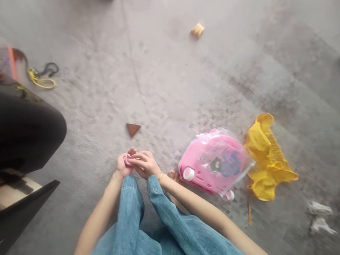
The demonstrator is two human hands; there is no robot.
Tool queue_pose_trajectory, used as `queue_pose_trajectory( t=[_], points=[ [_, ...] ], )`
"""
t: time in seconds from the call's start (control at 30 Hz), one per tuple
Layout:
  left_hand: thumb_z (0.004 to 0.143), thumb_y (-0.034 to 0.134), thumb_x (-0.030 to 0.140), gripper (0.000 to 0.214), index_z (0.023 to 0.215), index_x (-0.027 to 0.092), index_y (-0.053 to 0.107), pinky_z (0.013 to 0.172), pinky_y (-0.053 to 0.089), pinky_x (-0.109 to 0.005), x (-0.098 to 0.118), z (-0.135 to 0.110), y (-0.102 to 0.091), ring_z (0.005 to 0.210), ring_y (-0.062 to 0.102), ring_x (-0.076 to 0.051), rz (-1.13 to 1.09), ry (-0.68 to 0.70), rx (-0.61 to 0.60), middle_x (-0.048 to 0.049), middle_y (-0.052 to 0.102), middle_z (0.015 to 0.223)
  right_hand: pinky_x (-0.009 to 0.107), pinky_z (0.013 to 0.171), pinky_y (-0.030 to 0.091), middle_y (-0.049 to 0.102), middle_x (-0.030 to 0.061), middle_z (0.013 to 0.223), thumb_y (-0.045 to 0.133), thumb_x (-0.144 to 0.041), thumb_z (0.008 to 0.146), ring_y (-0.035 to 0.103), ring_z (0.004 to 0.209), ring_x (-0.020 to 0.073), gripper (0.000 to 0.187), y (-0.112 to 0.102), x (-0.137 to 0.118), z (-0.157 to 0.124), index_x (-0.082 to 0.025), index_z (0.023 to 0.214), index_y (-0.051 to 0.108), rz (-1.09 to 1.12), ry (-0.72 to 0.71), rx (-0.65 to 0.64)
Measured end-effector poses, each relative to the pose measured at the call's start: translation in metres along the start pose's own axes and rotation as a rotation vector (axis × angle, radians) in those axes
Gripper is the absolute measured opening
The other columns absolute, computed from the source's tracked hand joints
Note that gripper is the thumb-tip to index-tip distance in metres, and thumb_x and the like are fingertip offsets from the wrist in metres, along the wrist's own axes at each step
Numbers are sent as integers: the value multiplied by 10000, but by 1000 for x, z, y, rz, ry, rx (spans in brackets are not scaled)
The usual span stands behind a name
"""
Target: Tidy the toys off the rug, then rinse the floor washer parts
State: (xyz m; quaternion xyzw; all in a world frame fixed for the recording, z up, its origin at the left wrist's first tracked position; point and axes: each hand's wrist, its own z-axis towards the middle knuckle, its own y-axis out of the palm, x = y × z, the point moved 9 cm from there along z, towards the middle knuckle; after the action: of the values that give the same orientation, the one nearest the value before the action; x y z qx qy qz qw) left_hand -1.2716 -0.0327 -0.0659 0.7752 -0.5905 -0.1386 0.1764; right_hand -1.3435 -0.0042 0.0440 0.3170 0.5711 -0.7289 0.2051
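Note:
Above my knees, both hands come together at a small pink piece (127, 160), too blurred to name more exactly. My left hand (122, 166) is closed around it. The fingers of my right hand (145, 164), with a band at the wrist, press together on the piece from the right side. Just beyond the hands lies a reddish-brown triangular scrap (133, 129). To the right, on the floor, is a pink plastic toy case (196, 158) with white round knobs. A clear plastic bag (230, 150) with blue and green bits inside lies over it.
A crumpled yellow cloth or bag (265, 159) lies beside the pink case. White scraps (320, 217) are at lower right. A black rounded piece of furniture (32, 124) stands at left, near a yellow cord (40, 81). A small tan block (197, 30) lies farther off.

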Motion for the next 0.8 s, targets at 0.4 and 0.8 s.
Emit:
queue_pose_trajectory(
  t=[0.4, 0.8],
  points=[
    [678, 507, 103, 214, 653, 210, 323, 337, 94, -122, 23, -11, 8, 340, 238, -82, -22, -86, -146, 90, 151, 505, 481, 1062, 426, 589, 169, 1350, 707, -119, 748, 496, 1290, 327, 516, 24, 90, 98, -174, 1255, 628, -209, 104, -145],
    [638, 496, 95, 206, 642, 209, 324, 378, 74, -131, 42, -15, 18, 336, 157, -59, -182, -39, -266, 107, 87, 520, 424, 746, 558, 733, 118, 952, 594, -578, 704, 692, 806, 251, 527, 6, 79, 116, -196, 1060, 665, 872, 730, -93]
  ],
)
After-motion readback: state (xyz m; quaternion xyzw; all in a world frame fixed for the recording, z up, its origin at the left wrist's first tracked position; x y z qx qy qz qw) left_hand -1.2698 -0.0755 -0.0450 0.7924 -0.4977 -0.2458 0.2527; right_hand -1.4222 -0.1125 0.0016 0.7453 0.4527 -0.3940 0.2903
